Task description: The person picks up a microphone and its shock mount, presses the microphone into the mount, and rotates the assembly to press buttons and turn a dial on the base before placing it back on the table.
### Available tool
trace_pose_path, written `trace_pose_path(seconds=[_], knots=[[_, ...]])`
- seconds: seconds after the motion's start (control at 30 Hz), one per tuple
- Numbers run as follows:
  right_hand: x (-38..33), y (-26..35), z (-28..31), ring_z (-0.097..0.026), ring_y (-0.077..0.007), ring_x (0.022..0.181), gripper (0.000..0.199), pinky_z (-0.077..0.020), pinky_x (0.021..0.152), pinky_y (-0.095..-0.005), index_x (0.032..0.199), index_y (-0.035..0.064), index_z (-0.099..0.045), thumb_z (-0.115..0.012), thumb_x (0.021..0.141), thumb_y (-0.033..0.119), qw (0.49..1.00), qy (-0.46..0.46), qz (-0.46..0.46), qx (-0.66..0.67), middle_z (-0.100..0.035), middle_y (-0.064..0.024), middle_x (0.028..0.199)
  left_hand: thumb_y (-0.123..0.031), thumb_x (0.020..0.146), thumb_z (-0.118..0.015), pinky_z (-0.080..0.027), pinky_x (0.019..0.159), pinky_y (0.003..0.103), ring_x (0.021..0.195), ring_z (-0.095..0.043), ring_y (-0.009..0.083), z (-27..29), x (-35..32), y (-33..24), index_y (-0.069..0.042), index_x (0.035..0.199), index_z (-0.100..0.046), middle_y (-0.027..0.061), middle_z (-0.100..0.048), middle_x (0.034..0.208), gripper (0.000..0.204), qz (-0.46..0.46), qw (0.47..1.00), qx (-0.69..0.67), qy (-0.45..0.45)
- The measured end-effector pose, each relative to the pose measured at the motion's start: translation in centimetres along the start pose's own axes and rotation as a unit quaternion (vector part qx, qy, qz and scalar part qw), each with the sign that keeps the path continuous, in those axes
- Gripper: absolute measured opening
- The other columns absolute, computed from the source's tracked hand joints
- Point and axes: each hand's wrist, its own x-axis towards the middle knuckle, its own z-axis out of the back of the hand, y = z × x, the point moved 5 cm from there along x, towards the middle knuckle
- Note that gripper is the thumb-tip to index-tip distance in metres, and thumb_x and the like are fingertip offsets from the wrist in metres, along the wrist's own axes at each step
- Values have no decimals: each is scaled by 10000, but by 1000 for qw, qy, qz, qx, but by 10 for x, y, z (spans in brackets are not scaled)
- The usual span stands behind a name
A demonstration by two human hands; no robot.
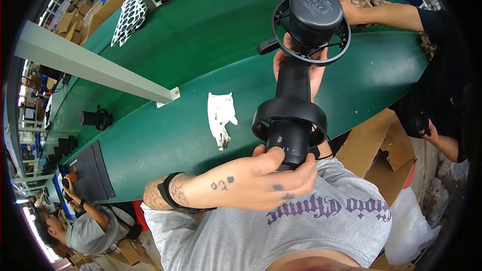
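Note:
I hold a black cylindrical device [293, 78] lengthwise above a green conveyor table [175, 135]. It has a ribbed grip in the middle, a round ring guard near each end and a flat round cap at the far end. My left hand [261, 180] wraps around the near end, thumb on top. My right hand [301, 70] grips the ribbed middle from underneath, mostly hidden behind the device. A dirty white glove [221, 115] lies flat on the table just left of the device.
A grey metal beam [95, 65] crosses the table at left. Another black device [95, 119] lies at the far left. A co-worker's arm [386, 15] reaches in at top right beside cardboard trays. Open cardboard boxes [381, 150] stand at right. Another person [80, 221] works at lower left.

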Motion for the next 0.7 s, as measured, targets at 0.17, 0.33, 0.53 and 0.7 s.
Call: trace_pose_path(seconds=[0.17, 0.33, 0.53, 0.7], knots=[[-1, -4, 7, -630, -240, 842, 597, -522, 826, -462, 1064, 59, -581, -451, 895, 616, 992, -109, -17, -63, -646, -78, 896, -87, 575, -660, -351, 746, 320, 1165, -427, 218, -2, 3, -6, -108, 754, -629, -11, -544, 1082, 183, -26, 999, -28, -11], [-4, -15, -4, -633, -258, 873, 702, -514, 847, -482, 1250, 56, -509, -463, 866, 642, 994, -3, -94, 51, -613, -99, 1077, -54, 541, -671, -363, 763, 321, 1152, -431, 236, 1, 8, -5, -106, 705, -619, 19, -578, 1015, 180, -74, 996, -45, 4], [-7, -25, 2, -589, -242, 907, 631, -475, 906, -477, 1292, 48, -472, -638, 840, 455, 983, 82, -121, 110, -511, -83, 1201, -67, 521, -670, -376, 799, 319, 1096, -470, 252, 6, 14, -2, -88, 644, -605, 70, -624, 949, 140, -128, 990, -53, 14], [-7, -26, 2, -544, -167, 813, 565, -455, 781, -363, 1231, 57, -477, -639, 827, 418, 978, 90, -134, 131, -512, -38, 1038, -101, 558, -653, -373, 833, 326, 1083, -487, 256, 1, 20, -4, -84, 643, -613, 98, -636, 940, 96, -166, 985, -42, 21]])
